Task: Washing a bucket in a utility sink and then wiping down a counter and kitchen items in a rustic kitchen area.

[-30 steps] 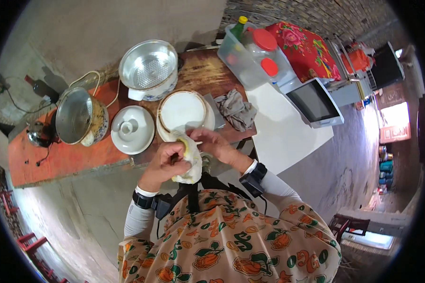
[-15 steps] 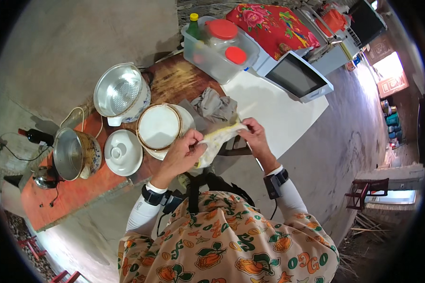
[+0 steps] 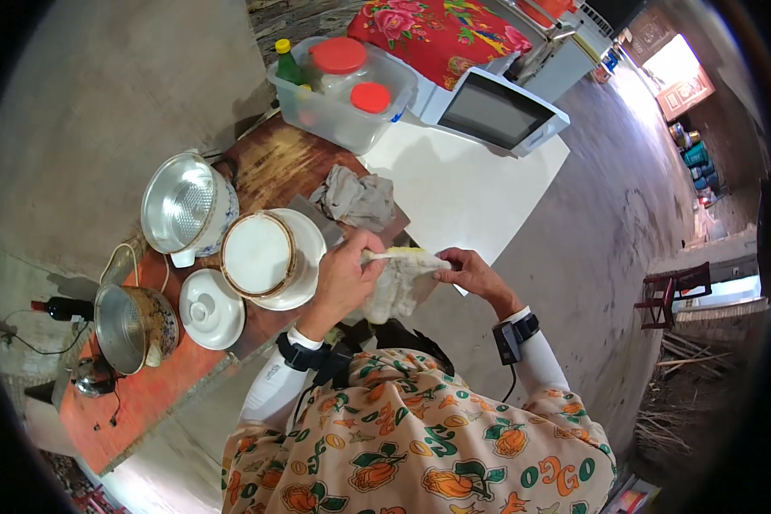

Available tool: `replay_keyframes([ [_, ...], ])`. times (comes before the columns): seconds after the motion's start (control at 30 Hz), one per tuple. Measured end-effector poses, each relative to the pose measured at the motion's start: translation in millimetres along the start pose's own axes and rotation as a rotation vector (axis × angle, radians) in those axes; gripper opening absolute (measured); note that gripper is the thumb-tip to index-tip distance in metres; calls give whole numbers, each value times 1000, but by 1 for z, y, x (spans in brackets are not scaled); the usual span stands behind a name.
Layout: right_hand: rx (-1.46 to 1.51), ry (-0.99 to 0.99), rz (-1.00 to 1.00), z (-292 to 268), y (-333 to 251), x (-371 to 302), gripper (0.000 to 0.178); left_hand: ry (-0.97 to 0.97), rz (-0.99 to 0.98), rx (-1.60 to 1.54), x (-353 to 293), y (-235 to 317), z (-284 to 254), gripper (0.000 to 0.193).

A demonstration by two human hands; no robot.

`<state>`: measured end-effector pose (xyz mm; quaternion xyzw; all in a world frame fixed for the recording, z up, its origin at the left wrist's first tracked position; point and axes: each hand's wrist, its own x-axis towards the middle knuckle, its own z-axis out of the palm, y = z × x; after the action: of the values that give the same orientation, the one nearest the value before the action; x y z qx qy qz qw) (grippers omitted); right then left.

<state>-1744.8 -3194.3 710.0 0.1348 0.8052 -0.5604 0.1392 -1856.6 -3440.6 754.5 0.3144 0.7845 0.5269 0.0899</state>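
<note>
A whitish cloth with a yellow edge (image 3: 400, 287) hangs stretched between my two hands, in front of my body. My left hand (image 3: 344, 278) pinches its left upper corner. With thumb and fingers, my right hand (image 3: 477, 276) grips the right upper corner. Just beyond my left hand stands a white pot with a brown rim (image 3: 258, 254), resting on a white plate (image 3: 310, 272). Behind the cloth, a crumpled grey rag (image 3: 354, 196) lies on the table. To the left is a white lid (image 3: 212, 310) with a round knob.
On the red-brown table (image 3: 137, 417) sit two metal-lined pots, one clean (image 3: 188, 206) and one stained (image 3: 137, 325). A clear plastic bin (image 3: 334, 120) holds red-lidded jars and a green bottle. Beside it are a white board (image 3: 480, 197) and a microwave-like appliance (image 3: 497, 113). A dark bottle (image 3: 67, 308) stands far left.
The cloth has gone from a slanted, bunched strip to hanging spread out and flatter. My right hand has lowered slightly. The view has shifted, moving the table items down and the bin left.
</note>
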Motion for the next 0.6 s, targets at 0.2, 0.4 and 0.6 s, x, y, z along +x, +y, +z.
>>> replay_keyframes([
  [0.2, 237, 136, 120, 2, 42, -44, 22, -288, 54, -39, -7, -13, 35, 17],
  [0.4, 169, 279, 145, 12, 93, -81, 18, -509, 24, -80, -11, -33, 77, 15],
  [0.6, 454, 477, 72, -5, 117, -93, 14, -537, -17, -100, 7, -73, 128, 4],
])
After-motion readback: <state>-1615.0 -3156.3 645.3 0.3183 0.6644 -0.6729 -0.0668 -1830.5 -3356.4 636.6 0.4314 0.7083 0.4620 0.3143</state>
